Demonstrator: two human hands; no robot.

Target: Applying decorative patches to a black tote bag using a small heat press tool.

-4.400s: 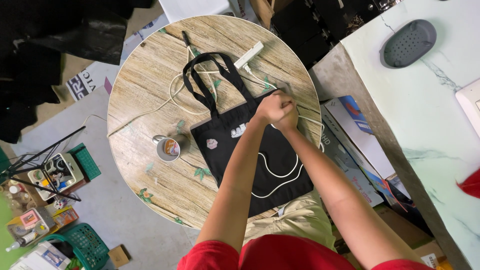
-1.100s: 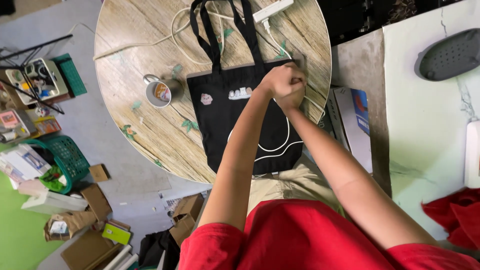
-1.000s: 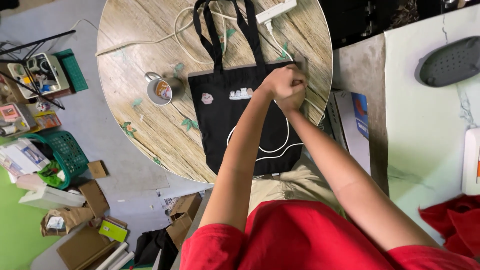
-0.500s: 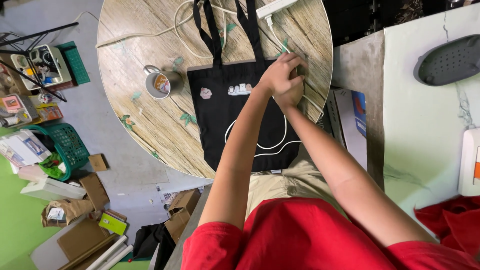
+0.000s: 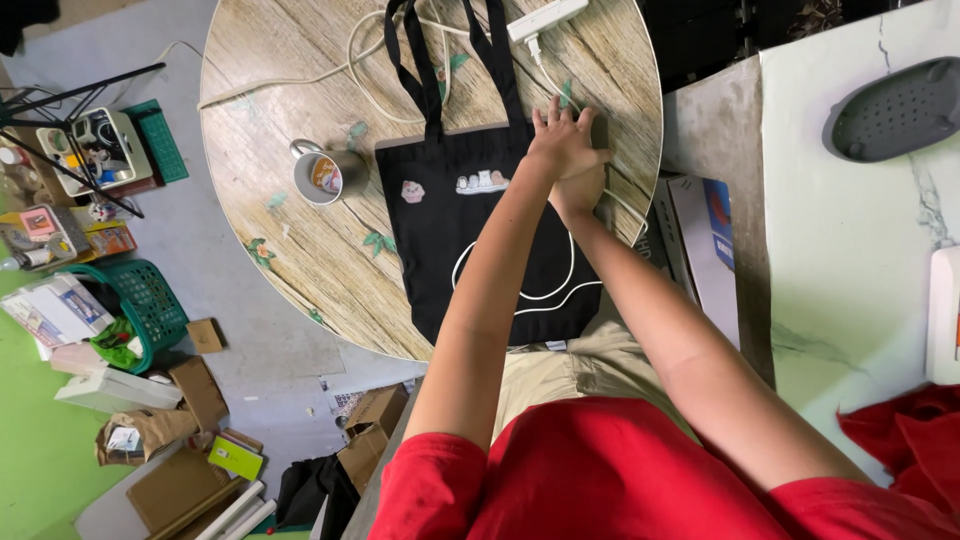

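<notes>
At the far left of the head view, on the grey floor, a green basket [image 5: 148,305] is seen among cardboard boxes [image 5: 185,400] and loose packages. To its right stands a round wooden table [image 5: 270,200], across which a white cable [image 5: 300,75] is looped. Near the middle of the tabletop a mug [image 5: 325,175] is set, just beside the left edge of a black tote bag [image 5: 470,240].

The tote bag is laid flat, its handles pointing toward 12 o'clock and its bottom hem reaching the table edge at 6 o'clock. Two small printed patches are visible below its mouth, and a thin white cord [image 5: 545,290] is curved over its lower half. A white power strip [image 5: 545,18] is placed at 12 o'clock, beyond the handles.

At the bag's upper right corner, about 2 o'clock from its centre, the left hand [image 5: 565,140] is pressed flat with fingers spread apart, clamped on nothing. The right hand [image 5: 585,190] is tucked just beneath it; whether anything is pinched there cannot be told.

The bag is judged to be already spread and smoothed over most of its face; only the right corner under the hands appears to be in work, and the cord is not yet removed.

Further right, a stone counter [image 5: 860,260] bears a dark oval tray [image 5: 895,110] and red cloth [image 5: 905,440].
</notes>
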